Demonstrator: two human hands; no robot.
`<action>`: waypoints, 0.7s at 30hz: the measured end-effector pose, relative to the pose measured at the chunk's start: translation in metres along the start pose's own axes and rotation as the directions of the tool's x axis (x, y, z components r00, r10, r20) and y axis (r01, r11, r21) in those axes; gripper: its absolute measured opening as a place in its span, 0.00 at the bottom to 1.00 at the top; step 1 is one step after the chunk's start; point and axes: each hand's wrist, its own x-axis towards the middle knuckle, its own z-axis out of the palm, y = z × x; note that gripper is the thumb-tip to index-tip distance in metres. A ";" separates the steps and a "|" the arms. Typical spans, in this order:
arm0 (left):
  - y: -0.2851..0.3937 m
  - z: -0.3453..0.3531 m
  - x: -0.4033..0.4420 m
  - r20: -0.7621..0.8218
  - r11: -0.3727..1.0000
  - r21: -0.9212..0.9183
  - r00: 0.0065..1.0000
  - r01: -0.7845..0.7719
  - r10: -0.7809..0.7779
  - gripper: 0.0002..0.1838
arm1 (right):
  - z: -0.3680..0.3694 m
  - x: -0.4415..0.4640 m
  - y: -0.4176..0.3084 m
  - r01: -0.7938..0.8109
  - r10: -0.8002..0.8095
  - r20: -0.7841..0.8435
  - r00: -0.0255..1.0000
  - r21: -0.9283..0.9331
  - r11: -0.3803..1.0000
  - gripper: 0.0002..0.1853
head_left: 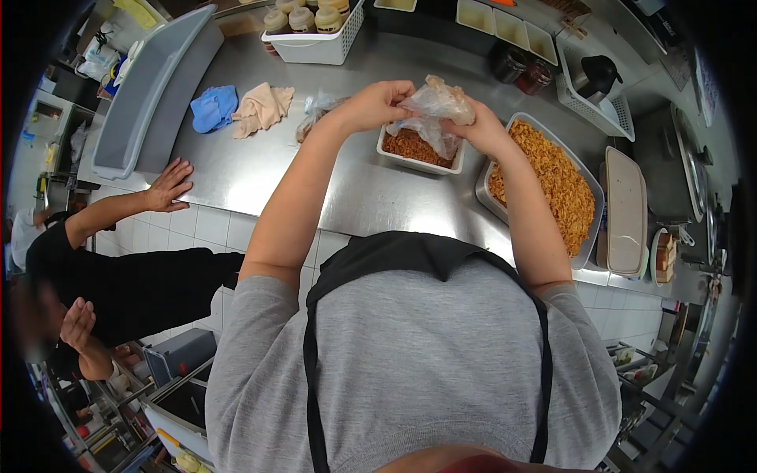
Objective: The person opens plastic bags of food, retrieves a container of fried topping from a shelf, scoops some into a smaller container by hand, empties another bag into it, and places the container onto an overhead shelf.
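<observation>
Both my hands hold a crumpled clear plastic bag (438,104) above a small white tub (416,165). My left hand (379,105) pinches the bag from the left, fingers closed. My right hand (479,130) is closed round its right side, with some fingers hidden by the plastic. Reddish-brown crumbly food (408,145) fills the tub, and the lower part of the bag hangs down over it. Right of the tub, beneath my right forearm, a large tray (593,188) is heaped with golden-brown fried flakes (556,189).
A blue cloth (214,109), a beige cloth (263,109) and another plastic bag (317,110) lie to the left. A grey bin (162,94) and a basket of bottles (315,49) stand beyond. A co-worker's hand (169,188) rests on the counter edge. A lid (625,209) lies far right.
</observation>
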 end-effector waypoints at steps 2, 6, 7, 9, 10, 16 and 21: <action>0.006 0.002 -0.007 -0.006 0.989 -0.146 0.999 -0.036 0.036 0.13 | -0.003 0.000 0.004 -0.172 0.160 0.091 0.983 0.159 0.972 0.21; 0.009 0.000 -0.017 -0.078 0.998 -0.068 0.997 -0.007 0.002 0.13 | -0.003 -0.003 0.010 -0.279 0.273 0.073 0.959 0.407 0.870 0.16; 0.006 -0.002 -0.017 -0.070 0.999 -0.034 0.998 0.004 -0.006 0.14 | -0.002 -0.006 0.010 -0.288 0.305 0.041 0.951 0.466 0.837 0.15; -0.002 -0.003 -0.015 -0.051 1.000 -0.012 0.998 0.028 -0.029 0.15 | -0.002 -0.004 0.016 -0.291 0.300 0.056 0.952 0.469 0.834 0.14; -0.001 -0.003 -0.015 -0.035 1.000 0.008 0.999 0.028 -0.027 0.13 | -0.002 -0.004 0.018 -0.285 0.287 0.069 0.955 0.469 0.836 0.14; -0.001 0.010 -0.011 -0.152 0.997 0.061 0.987 -0.040 0.049 0.07 | 0.001 -0.005 0.011 -0.277 0.285 0.057 0.957 0.474 0.836 0.15; 0.010 0.018 -0.013 -0.282 0.957 0.289 0.954 -0.018 0.103 0.07 | 0.002 -0.005 0.016 -0.236 0.242 0.045 0.969 0.447 0.863 0.17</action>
